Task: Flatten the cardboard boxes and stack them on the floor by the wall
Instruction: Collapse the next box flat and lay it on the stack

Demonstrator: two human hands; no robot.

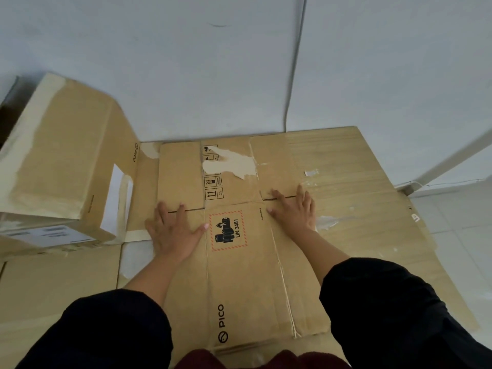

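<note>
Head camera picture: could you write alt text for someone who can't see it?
A person's left hand and right hand press flat, fingers spread, on a flattened cardboard box marked PICO and UN 3481, lying on a larger cardboard sheet against a white wall. To the left stands an unflattened box with its flap up.

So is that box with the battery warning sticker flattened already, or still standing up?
Flattened. The PICO box lies flat on the floor, both hands pressing it with straight fingers.
</note>
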